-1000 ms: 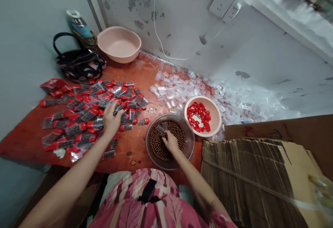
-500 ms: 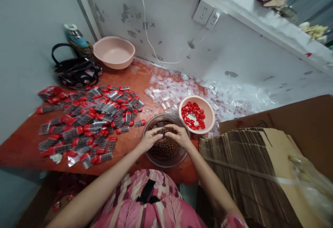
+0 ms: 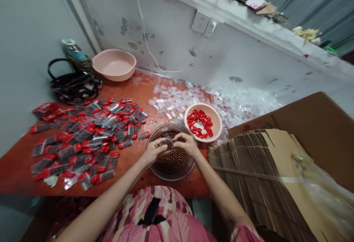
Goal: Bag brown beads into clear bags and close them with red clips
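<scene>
Two bare hands work over a glass bowl (image 3: 173, 179) of brown beads (image 3: 171, 162) on a red-orange worktop (image 3: 16, 172). The left hand (image 3: 151, 153) and right hand (image 3: 186, 143) bring their fingers (image 3: 177, 137) together on a small dark packet (image 3: 168, 142), held just above the beads, its long axis too hidden to tell. Three bowls stand in view: the glass one, a pink bowl (image 3: 217, 124) of red caps (image 3: 198, 123) just beside it, and a pink basin (image 3: 114, 64) by the wall near a black handbag (image 3: 73, 85). Dozens of red-capped tubes (image 3: 88, 139) lie left, loose clear plastic sleeves (image 3: 171, 102) behind, flattened cardboard (image 3: 249, 172) right.
</scene>
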A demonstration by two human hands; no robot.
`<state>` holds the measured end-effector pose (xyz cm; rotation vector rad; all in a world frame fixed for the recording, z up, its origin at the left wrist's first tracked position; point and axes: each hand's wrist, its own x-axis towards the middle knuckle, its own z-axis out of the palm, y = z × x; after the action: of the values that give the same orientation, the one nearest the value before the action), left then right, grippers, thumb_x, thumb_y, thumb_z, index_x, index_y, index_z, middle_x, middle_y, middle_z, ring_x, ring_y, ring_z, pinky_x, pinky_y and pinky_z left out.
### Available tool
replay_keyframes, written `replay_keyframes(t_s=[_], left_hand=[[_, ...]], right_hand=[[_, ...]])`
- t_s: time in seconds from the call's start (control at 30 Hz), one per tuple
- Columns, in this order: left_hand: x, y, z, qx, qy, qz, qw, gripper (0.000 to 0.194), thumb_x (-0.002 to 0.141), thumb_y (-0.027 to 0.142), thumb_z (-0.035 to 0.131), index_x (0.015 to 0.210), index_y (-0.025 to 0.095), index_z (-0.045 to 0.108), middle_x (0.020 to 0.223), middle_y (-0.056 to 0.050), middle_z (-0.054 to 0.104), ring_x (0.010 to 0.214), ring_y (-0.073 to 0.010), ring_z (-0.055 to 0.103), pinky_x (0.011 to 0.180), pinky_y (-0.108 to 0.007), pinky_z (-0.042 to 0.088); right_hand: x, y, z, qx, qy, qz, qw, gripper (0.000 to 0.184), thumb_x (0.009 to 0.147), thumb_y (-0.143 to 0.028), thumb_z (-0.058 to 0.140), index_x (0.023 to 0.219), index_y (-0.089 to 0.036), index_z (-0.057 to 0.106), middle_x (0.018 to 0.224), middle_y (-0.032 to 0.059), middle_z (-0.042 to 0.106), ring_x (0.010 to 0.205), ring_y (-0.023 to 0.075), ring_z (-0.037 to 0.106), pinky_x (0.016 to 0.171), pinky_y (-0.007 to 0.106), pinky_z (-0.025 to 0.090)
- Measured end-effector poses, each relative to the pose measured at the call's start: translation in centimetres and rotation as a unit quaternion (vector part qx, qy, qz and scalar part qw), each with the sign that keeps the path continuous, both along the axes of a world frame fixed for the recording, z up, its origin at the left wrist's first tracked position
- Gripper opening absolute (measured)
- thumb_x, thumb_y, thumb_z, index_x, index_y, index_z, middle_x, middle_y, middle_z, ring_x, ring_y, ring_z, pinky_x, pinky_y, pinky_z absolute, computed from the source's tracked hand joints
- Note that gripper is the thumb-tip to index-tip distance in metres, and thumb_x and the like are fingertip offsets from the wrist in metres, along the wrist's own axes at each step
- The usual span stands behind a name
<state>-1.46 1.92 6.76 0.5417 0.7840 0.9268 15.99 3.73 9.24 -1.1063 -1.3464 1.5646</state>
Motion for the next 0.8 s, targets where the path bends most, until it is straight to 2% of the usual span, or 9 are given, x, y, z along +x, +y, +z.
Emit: replay_keyframes(t_s=[0.07,0.13,0.23,0.27,0.33,0.4,0.43,0.6,0.8], left_hand=[[0.0,0.0,-0.1,-0.005,-0.001,-0.006,1.000,0.033,0.061,0.020,0.071,0.093,0.015,0.062,0.093,-0.004,0.066,0.083,-0.0188,0.062,0.078,-0.035,0.052],[-0.3,0.0,-0.2,-0.011,-0.003,0.001,1.000,0.032,0.063,0.020,0.070,0.094,0.016,0.061,0.092,-0.004,0.066,0.084,-0.0187,0.063,0.080,-0.034,0.051],[-0.8,0.4,-0.6,-0.019,-0.001,0.025,1.000,0.028,0.065,0.022,0.069,0.092,0.016,0.060,0.089,-0.004,0.067,0.086,-0.0189,0.063,0.080,-0.032,0.051],[-1.0,0.5,-0.8,-0.022,0.003,0.027,0.999,0.027,0.066,0.023,0.069,0.090,0.016,0.060,0.087,-0.004,0.067,0.086,-0.0190,0.063,0.080,-0.031,0.051],[-1.3,0.8,-1.1,-0.027,0.013,0.024,0.999,0.026,0.066,0.024,0.069,0.089,0.015,0.060,0.085,-0.004,0.068,0.085,-0.0194,0.063,0.078,-0.030,0.051],[-1.4,1.0,-1.6,-0.033,0.025,0.016,0.999,0.027,0.066,0.024,0.069,0.089,0.014,0.059,0.084,-0.006,0.068,0.084,-0.0201,0.064,0.077,-0.030,0.052],[-1.4,1.2,-1.9,-0.038,0.030,0.010,0.999,0.028,0.066,0.024,0.069,0.089,0.014,0.059,0.085,-0.006,0.068,0.084,-0.0205,0.064,0.076,-0.031,0.052],[-1.0,2.1,-3.4,-0.061,0.025,-0.014,0.998,0.029,0.067,0.025,0.068,0.092,0.015,0.058,0.093,-0.008,0.067,0.087,-0.0220,0.063,0.079,-0.034,0.051],[-0.6,3.1,-4.8,-0.076,0.034,-0.026,0.996,0.027,0.068,0.025,0.067,0.092,0.015,0.059,0.096,-0.008,0.067,0.090,-0.0225,0.062,0.082,-0.036,0.049]], right_hand=[[-0.1,-0.5,-0.9,-0.017,0.026,-0.019,0.999,0.022,0.066,-0.034,0.067,0.079,-0.019,0.058,0.068,-0.0017,0.062,0.057,0.0127,0.059,0.056,0.026,0.049],[0.0,-0.9,-1.8,-0.015,0.006,-0.030,0.999,0.023,0.071,-0.038,0.060,0.085,-0.020,0.058,0.069,-0.0011,0.063,0.059,0.0140,0.061,0.058,0.028,0.050],[0.8,-1.1,-3.4,0.053,-0.159,-0.041,0.985,0.031,0.071,-0.041,0.061,0.095,-0.023,0.060,0.086,0.0007,0.066,0.076,0.0162,0.062,0.072,0.030,0.048],[1.4,-1.0,-3.9,0.080,-0.230,-0.046,0.969,0.033,0.070,-0.041,0.062,0.098,-0.024,0.060,0.092,0.0009,0.066,0.083,0.0166,0.061,0.077,0.029,0.046],[3.2,0.0,-4.8,0.098,-0.379,-0.075,0.917,0.032,0.073,-0.040,0.059,0.102,-0.026,0.059,0.101,-0.0004,0.064,0.091,0.0152,0.058,0.082,0.027,0.043],[5.6,1.8,-5.7,0.062,-0.506,-0.120,0.852,0.026,0.081,-0.035,0.048,0.103,-0.026,0.059,0.101,-0.0010,0.064,0.091,0.0128,0.058,0.081,0.023,0.042],[7.0,2.9,-6.2,0.039,-0.542,-0.138,0.828,0.027,0.083,-0.032,0.043,0.104,-0.024,0.059,0.101,0.0010,0.064,0.091,0.0136,0.058,0.081,0.024,0.042],[12.8,7.9,-8.4,-0.048,-0.637,-0.144,0.756,0.030,0.083,-0.020,0.038,0.105,-0.017,0.059,0.097,0.0105,0.064,0.090,0.0194,0.058,0.076,0.028,0.041],[14.0,10.0,-10.4,-0.080,-0.696,-0.071,0.710,0.025,0.082,-0.020,0.041,0.096,-0.015,0.061,0.105,0.0145,0.059,0.102,0.0217,0.051,0.081,0.030,0.038]])
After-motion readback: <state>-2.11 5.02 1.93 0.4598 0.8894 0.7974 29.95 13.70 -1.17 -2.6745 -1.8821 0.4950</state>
